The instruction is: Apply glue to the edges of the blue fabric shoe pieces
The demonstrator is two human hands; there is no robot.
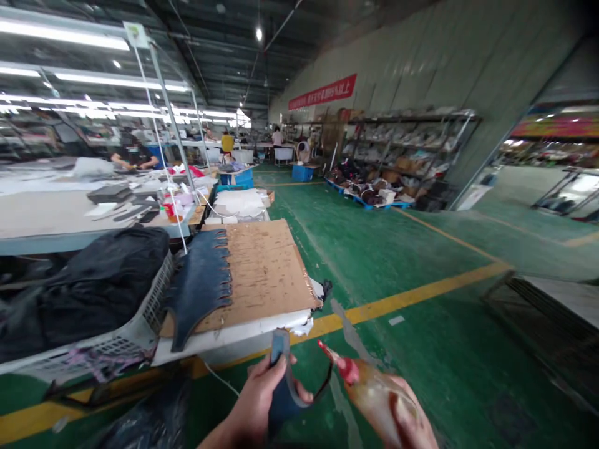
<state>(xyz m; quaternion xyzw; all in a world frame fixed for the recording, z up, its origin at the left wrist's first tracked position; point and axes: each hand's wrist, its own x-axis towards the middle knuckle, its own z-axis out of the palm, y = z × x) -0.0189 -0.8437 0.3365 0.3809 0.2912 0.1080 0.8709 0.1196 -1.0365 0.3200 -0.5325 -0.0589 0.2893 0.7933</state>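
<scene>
My left hand (266,393) is closed around a curved dark blue strip (281,399), leather-like, with its thumb pressed on the face. The strip bends round to the right in a thin loop. In my right hand (414,411) is a squeeze bottle (374,396), yellowish and cloudy, tilted with its red-tipped nozzle toward the strip. The nozzle tip is close to the strip's loop; whether they touch I cannot tell. Beyond my hands, several dark blue pieces with notched ends (201,274) lie along the left of a brown cardboard sheet (266,268) on a low table.
To the left stands a white plastic basket (156,299) heaped with black material (88,280). Behind it is a long worktable (42,215) where a person (134,153) sits. A metal-framed rack (552,305) stands at right. Shelves (412,134) line the wall.
</scene>
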